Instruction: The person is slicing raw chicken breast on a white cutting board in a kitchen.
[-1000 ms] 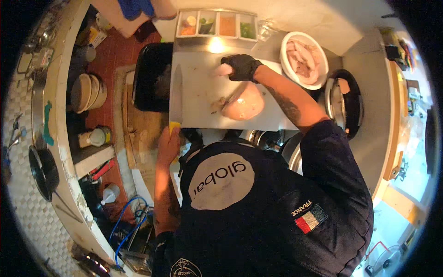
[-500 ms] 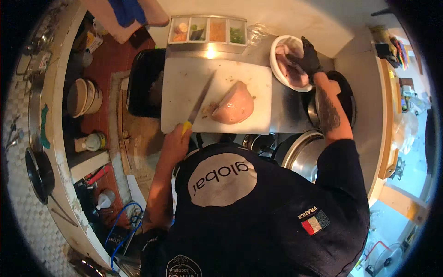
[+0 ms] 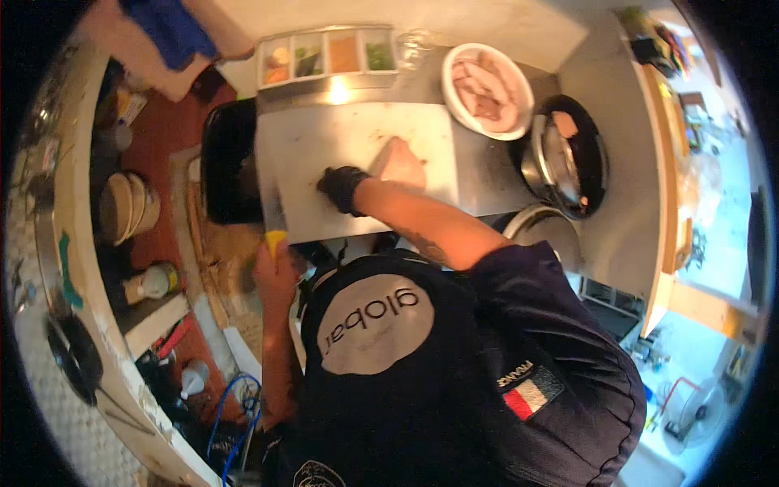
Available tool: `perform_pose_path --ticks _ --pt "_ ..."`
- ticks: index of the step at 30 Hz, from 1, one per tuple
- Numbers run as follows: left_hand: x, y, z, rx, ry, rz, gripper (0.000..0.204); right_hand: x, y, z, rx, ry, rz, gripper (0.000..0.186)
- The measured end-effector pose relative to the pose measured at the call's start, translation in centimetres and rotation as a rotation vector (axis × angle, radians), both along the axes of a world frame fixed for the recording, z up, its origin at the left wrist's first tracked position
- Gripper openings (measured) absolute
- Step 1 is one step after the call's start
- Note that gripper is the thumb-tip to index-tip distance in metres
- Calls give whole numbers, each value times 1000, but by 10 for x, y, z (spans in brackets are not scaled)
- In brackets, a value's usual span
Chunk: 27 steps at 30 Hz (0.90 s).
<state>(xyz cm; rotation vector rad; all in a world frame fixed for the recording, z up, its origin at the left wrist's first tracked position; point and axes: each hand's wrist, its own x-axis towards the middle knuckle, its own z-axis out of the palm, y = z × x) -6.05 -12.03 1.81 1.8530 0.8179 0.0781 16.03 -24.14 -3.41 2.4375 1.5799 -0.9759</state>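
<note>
Moved from bowl (image 3: 460, 119) to board (image 3: 324, 134): your right hand (image 3: 342, 190), nearer, grip not discernible, just left of the meat (image 3: 401, 165), its long axis part-hidden by your forearm (image 3: 434, 225); your left hand (image 3: 276, 268) grasps the yellow handle (image 3: 276, 239).

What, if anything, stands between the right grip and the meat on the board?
Nothing visible: the right grip is over the board, just left of the meat. Its forearm hides the meat's lower edge.

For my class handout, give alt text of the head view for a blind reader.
Black-gloved right hand over a white cutting board, beside pale pink meat; bare left hand holding a yellow handle. More meat sits in a white bowl.
</note>
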Motion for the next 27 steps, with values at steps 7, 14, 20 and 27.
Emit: perform_pose_path --ticks 7,14,20,27 --pt "-11 7 6 -145 -68 58 28 64 -43 24 553 55 -450 24" --pt "-12 3 5 -133 7 10 28 213 -222 104 590 -280 -652 36" --pt "5 -11 16 174 36 -288 28 203 -251 104 579 -556 -595 66" --pt "34 -38 72 192 117 -591 31 13 -156 11 1076 -73 -851 69"
